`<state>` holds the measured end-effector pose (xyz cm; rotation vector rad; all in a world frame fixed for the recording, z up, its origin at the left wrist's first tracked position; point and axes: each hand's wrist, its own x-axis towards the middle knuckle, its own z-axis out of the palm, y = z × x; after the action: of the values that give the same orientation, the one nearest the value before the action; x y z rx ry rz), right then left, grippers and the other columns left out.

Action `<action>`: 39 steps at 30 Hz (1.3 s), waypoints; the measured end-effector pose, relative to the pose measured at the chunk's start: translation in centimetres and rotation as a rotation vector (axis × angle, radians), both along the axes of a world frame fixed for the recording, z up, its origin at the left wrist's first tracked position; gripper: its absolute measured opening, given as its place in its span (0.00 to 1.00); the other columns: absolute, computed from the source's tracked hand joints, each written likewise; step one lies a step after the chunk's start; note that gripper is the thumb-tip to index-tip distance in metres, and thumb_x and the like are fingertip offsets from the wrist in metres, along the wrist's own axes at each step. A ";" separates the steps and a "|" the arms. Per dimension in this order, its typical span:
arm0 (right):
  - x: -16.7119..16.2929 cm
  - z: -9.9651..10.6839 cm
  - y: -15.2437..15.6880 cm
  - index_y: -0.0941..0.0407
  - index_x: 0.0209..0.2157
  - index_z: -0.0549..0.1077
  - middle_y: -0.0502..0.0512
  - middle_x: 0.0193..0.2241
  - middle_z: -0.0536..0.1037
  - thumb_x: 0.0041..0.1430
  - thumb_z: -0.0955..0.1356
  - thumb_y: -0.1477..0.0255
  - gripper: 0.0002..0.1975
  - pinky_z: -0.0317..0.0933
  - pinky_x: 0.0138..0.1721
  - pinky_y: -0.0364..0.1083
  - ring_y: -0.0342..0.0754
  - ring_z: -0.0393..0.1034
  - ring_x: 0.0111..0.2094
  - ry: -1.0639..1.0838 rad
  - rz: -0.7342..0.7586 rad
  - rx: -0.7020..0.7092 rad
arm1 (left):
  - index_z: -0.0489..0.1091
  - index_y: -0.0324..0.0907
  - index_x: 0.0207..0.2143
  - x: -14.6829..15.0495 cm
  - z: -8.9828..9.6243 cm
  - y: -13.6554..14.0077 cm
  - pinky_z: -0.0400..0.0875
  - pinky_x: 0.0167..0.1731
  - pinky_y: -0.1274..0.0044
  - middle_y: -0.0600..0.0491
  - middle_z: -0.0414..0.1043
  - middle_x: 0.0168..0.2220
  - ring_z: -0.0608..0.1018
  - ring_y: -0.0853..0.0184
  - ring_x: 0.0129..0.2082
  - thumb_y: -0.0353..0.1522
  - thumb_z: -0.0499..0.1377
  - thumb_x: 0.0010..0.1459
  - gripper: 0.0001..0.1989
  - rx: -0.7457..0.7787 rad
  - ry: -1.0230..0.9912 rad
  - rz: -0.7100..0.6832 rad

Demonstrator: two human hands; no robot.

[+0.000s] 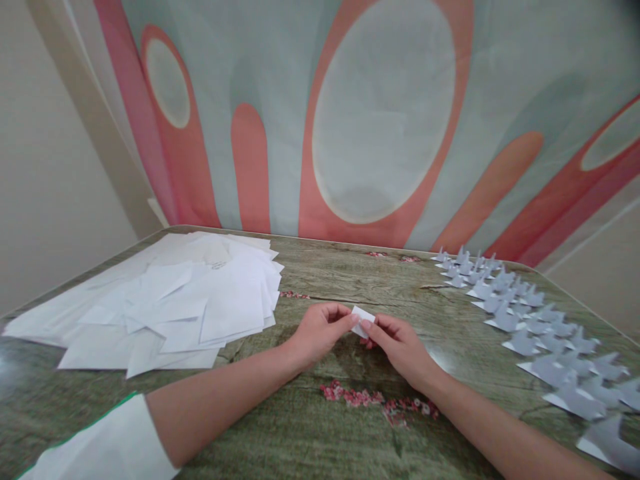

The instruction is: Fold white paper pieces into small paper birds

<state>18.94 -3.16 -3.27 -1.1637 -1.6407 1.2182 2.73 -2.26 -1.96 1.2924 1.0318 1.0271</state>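
A small folded piece of white paper point(362, 317) is held above the middle of the table between both hands. My left hand point(325, 328) pinches its left edge between thumb and fingers. On the other side, my right hand point(399, 341) grips the lower right part, the thumb lying on the near face. The fingers behind the paper are mostly hidden, and I cannot make out its folds in detail.
At left lies a wide, loose pile of white paper sheets point(235, 300). Several rows of folded white paper birds point(505, 317) stand along the right side. The wood-patterned table point(345, 273) with printed pink flowers meets a painted wall point(280, 167) at the back.
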 end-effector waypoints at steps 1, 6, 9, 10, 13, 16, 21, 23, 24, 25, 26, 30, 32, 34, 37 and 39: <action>0.0 -0.1 0.0 0.59 0.23 0.68 0.48 0.19 0.69 0.56 0.63 0.63 0.15 0.54 0.26 0.40 0.41 0.61 0.23 -0.005 0.004 0.000 | 0.71 0.35 0.25 0.0 0.0 0.0 0.63 0.28 0.80 0.54 0.71 0.24 0.70 0.71 0.24 0.38 0.61 0.46 0.12 0.001 0.004 -0.001; 0.1 -0.4 0.1 0.59 0.23 0.68 0.48 0.19 0.67 0.56 0.63 0.63 0.15 0.52 0.24 0.40 0.40 0.58 0.22 -0.047 0.023 0.031 | 0.70 0.35 0.25 0.0 -0.1 0.0 0.61 0.27 0.81 0.54 0.70 0.24 0.68 0.72 0.24 0.38 0.60 0.47 0.12 0.015 0.030 -0.015; 0.1 -0.4 -0.1 0.59 0.22 0.68 0.47 0.18 0.65 0.56 0.63 0.64 0.15 0.51 0.23 0.40 0.40 0.56 0.21 -0.098 0.042 0.062 | 0.69 0.35 0.25 -0.1 -0.3 0.0 0.61 0.26 0.82 0.55 0.68 0.23 0.67 0.73 0.24 0.37 0.60 0.48 0.12 0.025 0.057 -0.020; 0.1 -0.3 -0.2 0.59 0.22 0.68 0.47 0.18 0.64 0.56 0.63 0.64 0.15 0.51 0.23 0.40 0.40 0.56 0.21 -0.111 0.050 0.073 | 0.69 0.35 0.25 -0.1 -0.3 0.0 0.61 0.26 0.82 0.55 0.68 0.23 0.67 0.73 0.24 0.37 0.59 0.48 0.12 0.032 0.066 -0.021; 0.0 -0.2 -0.3 0.58 0.22 0.68 0.47 0.18 0.64 0.56 0.62 0.64 0.14 0.50 0.22 0.40 0.40 0.55 0.21 -0.134 0.056 0.104 | 0.69 0.35 0.25 -0.1 -0.4 -0.1 0.61 0.26 0.82 0.55 0.68 0.23 0.67 0.73 0.24 0.37 0.59 0.49 0.12 0.061 0.093 -0.016; 0.0 -0.1 -0.3 0.58 0.22 0.69 0.47 0.17 0.66 0.56 0.63 0.64 0.15 0.51 0.22 0.40 0.41 0.57 0.21 -0.165 0.065 0.125 | 0.69 0.35 0.25 -0.1 -0.3 -0.2 0.61 0.26 0.82 0.55 0.68 0.23 0.68 0.73 0.24 0.38 0.59 0.48 0.12 0.063 0.086 0.002; 0.1 0.1 -0.4 0.58 0.21 0.70 0.48 0.17 0.67 0.57 0.61 0.64 0.16 0.51 0.22 0.40 0.41 0.58 0.21 -0.231 0.087 0.151 | 0.70 0.35 0.25 -0.1 -0.2 -0.2 0.62 0.27 0.81 0.54 0.69 0.23 0.68 0.72 0.24 0.38 0.59 0.48 0.12 0.047 0.062 0.016; 0.1 0.3 -0.4 0.58 0.21 0.68 0.48 0.17 0.66 0.57 0.61 0.64 0.15 0.51 0.22 0.40 0.41 0.58 0.21 -0.263 0.088 0.183 | 0.70 0.35 0.25 -0.1 -0.3 -0.2 0.62 0.27 0.81 0.55 0.69 0.23 0.68 0.72 0.24 0.37 0.59 0.49 0.12 0.054 0.057 0.019; 0.1 0.3 -0.4 0.57 0.21 0.67 0.48 0.17 0.65 0.57 0.61 0.65 0.15 0.50 0.22 0.41 0.41 0.57 0.21 -0.277 0.086 0.201 | 0.70 0.35 0.25 -0.1 -0.3 -0.2 0.62 0.27 0.81 0.55 0.68 0.23 0.68 0.72 0.24 0.37 0.58 0.49 0.12 0.059 0.057 0.020; 0.1 0.4 -0.4 0.57 0.21 0.66 0.47 0.17 0.65 0.57 0.61 0.65 0.15 0.50 0.23 0.41 0.41 0.56 0.21 -0.290 0.084 0.220 | 0.70 0.35 0.25 -0.1 -0.4 -0.1 0.62 0.27 0.81 0.55 0.68 0.23 0.68 0.72 0.24 0.37 0.58 0.50 0.12 0.065 0.060 0.021; 0.1 0.4 -0.5 0.57 0.21 0.65 0.47 0.17 0.64 0.57 0.60 0.65 0.15 0.49 0.22 0.41 0.41 0.56 0.21 -0.300 0.082 0.234 | 0.70 0.35 0.25 -0.1 -0.4 -0.1 0.62 0.27 0.81 0.55 0.68 0.23 0.67 0.72 0.24 0.37 0.58 0.50 0.12 0.073 0.066 0.022; 0.0 0.2 -0.5 0.57 0.21 0.64 0.46 0.17 0.63 0.58 0.60 0.64 0.16 0.49 0.22 0.41 0.41 0.55 0.20 -0.305 0.093 0.219 | 0.70 0.35 0.26 -0.1 -0.5 0.0 0.62 0.27 0.81 0.54 0.68 0.23 0.68 0.72 0.24 0.37 0.57 0.51 0.12 0.112 0.115 0.020; 0.0 0.0 -0.5 0.57 0.22 0.65 0.46 0.18 0.63 0.58 0.60 0.63 0.16 0.49 0.22 0.41 0.41 0.55 0.21 -0.277 0.079 0.200 | 0.70 0.35 0.26 -0.2 -0.5 0.0 0.62 0.27 0.81 0.54 0.69 0.24 0.68 0.71 0.24 0.37 0.57 0.51 0.12 0.136 0.152 0.015; 0.1 -0.1 -0.4 0.57 0.24 0.66 0.46 0.19 0.63 0.57 0.61 0.62 0.15 0.50 0.22 0.40 0.41 0.56 0.22 -0.229 0.044 0.187 | 0.71 0.36 0.26 -0.2 -0.5 0.0 0.62 0.26 0.81 0.54 0.70 0.24 0.69 0.71 0.25 0.37 0.56 0.52 0.12 0.160 0.197 -0.003; 0.2 -0.2 -0.3 0.57 0.26 0.67 0.47 0.19 0.64 0.57 0.61 0.62 0.14 0.51 0.23 0.40 0.41 0.57 0.22 -0.175 0.022 0.166 | 0.71 0.36 0.27 -0.3 -0.5 -0.1 0.62 0.26 0.81 0.54 0.70 0.25 0.69 0.70 0.26 0.37 0.55 0.53 0.12 0.192 0.258 -0.042; 0.3 -0.1 -0.2 0.57 0.25 0.68 0.47 0.19 0.65 0.57 0.62 0.62 0.14 0.53 0.24 0.40 0.41 0.57 0.22 -0.169 0.039 0.163 | 0.71 0.36 0.26 -0.3 -0.5 -0.2 0.61 0.25 0.82 0.54 0.69 0.24 0.69 0.71 0.25 0.38 0.54 0.53 0.13 0.211 0.287 -0.049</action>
<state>19.22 -3.40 -3.37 -1.1626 -1.8590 1.0105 2.48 -2.48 -2.47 1.6664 1.1218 0.9501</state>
